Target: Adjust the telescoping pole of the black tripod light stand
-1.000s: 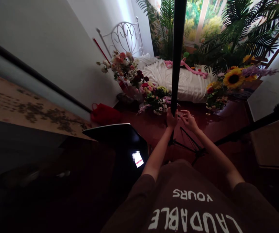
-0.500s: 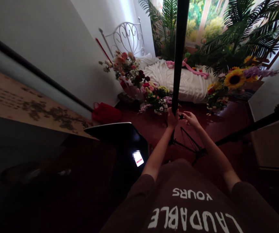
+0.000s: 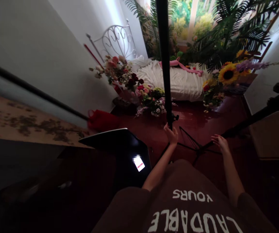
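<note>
A tall black stand pole rises in front of me, with a small black clamp knob on its side. My left hand is at the pole's lower part, just below the knob. Its fingers look parted and loose about the pole; whether they touch it is hard to see. My right hand is apart from the pole, off to the right. Its fingers are stretched out with nothing in them, close to a second dark pole that slants across. Dark tripod legs show between the hands.
A dark panel with a lit white patch is at my left, near a red bag. Flower bunches, sunflowers and a white-draped bed lie ahead. A long scroll runs along the left.
My right hand has left the knob and moved right and down. My left hand has slid lower on the pole, its grip loosened. The view has shifted slightly.
</note>
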`<state>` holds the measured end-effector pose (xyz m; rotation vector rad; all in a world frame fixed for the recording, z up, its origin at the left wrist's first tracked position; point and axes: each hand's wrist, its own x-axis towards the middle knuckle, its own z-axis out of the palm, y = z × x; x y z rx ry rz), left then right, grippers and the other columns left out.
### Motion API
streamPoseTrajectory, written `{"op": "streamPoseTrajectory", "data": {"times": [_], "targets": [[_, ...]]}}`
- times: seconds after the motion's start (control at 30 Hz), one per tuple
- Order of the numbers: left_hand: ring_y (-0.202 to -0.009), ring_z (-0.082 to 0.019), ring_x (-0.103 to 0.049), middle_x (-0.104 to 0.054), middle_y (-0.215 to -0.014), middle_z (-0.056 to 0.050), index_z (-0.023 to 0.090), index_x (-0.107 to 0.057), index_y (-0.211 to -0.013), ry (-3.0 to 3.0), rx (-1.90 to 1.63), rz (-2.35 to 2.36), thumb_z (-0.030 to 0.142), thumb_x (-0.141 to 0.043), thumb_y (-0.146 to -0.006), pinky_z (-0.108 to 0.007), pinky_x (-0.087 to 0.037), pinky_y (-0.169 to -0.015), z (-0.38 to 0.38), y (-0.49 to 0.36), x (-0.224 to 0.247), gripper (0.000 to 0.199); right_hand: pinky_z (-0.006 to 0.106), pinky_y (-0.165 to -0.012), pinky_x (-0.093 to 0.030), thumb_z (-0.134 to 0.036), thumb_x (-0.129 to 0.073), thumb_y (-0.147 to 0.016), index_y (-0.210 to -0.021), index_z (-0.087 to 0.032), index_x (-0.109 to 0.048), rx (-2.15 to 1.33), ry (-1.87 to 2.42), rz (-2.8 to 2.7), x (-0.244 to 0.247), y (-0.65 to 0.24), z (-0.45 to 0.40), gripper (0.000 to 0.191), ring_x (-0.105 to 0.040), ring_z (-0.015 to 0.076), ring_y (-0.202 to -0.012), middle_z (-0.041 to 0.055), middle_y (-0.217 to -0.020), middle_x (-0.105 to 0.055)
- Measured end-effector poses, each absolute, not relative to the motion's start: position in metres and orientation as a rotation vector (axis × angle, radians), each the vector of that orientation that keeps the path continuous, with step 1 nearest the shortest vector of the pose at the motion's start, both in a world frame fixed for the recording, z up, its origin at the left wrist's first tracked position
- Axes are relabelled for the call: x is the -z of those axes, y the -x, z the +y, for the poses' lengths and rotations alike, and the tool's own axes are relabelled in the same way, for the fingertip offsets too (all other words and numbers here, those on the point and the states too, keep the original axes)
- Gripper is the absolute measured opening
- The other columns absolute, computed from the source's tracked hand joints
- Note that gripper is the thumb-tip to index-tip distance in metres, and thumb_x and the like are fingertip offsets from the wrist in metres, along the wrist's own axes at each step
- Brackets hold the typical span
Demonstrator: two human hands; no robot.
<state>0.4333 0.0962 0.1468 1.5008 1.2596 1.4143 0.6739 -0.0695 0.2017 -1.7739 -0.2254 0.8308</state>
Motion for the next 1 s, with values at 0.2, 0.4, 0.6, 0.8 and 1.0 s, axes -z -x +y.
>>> {"op": "streamPoseTrajectory", "data": {"times": [0.2, 0.4, 0.6, 0.8, 1.0], "targets": [[-0.081, -0.014, -0.061, -0.049, -0.121, -0.016, 0.016, -0.042, -0.12, -1.582, -0.989, 1.032, 0.024, -0.054, -0.089, -0.039, -0.053, -0.089, 0.043, -0.497, -0.122, 0.034, 0.022, -0.044, -0.05, -0.018, -0.05, -0.082, -0.077, -0.023, -0.057, -0.48, 1.647, 0.096, -0.219, -0.71, -0.119, 0.01, -0.065, 0.0147, -0.053, 0.0072, -0.069, -0.069], [-0.102, -0.021, -0.063, -0.061, -0.11, -0.013, 0.016, -0.055, -0.112, -1.873, -0.846, 0.377, 0.044, -0.051, -0.094, -0.042, -0.05, -0.097, 0.026, -0.597, -0.181, 0.033, 0.019, -0.045, -0.051, -0.013, -0.05, -0.087, -0.087, -0.021, -0.057, -0.365, 1.56, 0.085, -0.259, -0.719, -0.133, 0.01, -0.063, 0.0104, -0.049, 0.0, -0.07, -0.069], [-0.107, -0.021, -0.062, -0.063, -0.112, -0.013, 0.017, -0.051, -0.123, -1.783, -0.787, 0.14, 0.049, -0.047, -0.096, -0.036, -0.049, -0.096, 0.001, -0.679, -0.232, 0.042, 0.021, -0.046, -0.054, -0.029, -0.054, -0.096, -0.088, -0.018, -0.057, -0.457, 1.599, 0.111, -0.276, -0.72, -0.135, 0.014, -0.064, 0.0107, -0.05, 0.0003, -0.071, -0.068], [-0.073, -0.013, -0.06, -0.062, -0.083, -0.003, 0.019, -0.053, -0.108, -1.641, -0.631, 0.196, 0.047, -0.047, -0.097, -0.026, -0.048, -0.073, -0.008, -0.696, -0.232, 0.031, 0.02, -0.047, -0.054, -0.039, -0.062, -0.094, -0.082, -0.017, -0.058, -0.608, 1.617, 0.144, -0.282, -0.734, -0.13, 0.025, -0.062, 0.0112, -0.049, 0.0002, -0.06, -0.064], [-0.07, -0.011, -0.058, -0.06, -0.079, 0.0, 0.02, -0.051, -0.104, -1.632, -0.615, 0.219, 0.041, -0.05, -0.096, -0.023, -0.046, -0.069, -0.007, -0.694, -0.232, 0.022, 0.02, -0.048, -0.055, -0.039, -0.076, -0.083, -0.076, -0.017, -0.063, -0.686, 1.605, 0.128, -0.285, -0.743, -0.125, 0.027, -0.056, 0.0097, -0.044, -0.0014, -0.053, -0.06]]}}
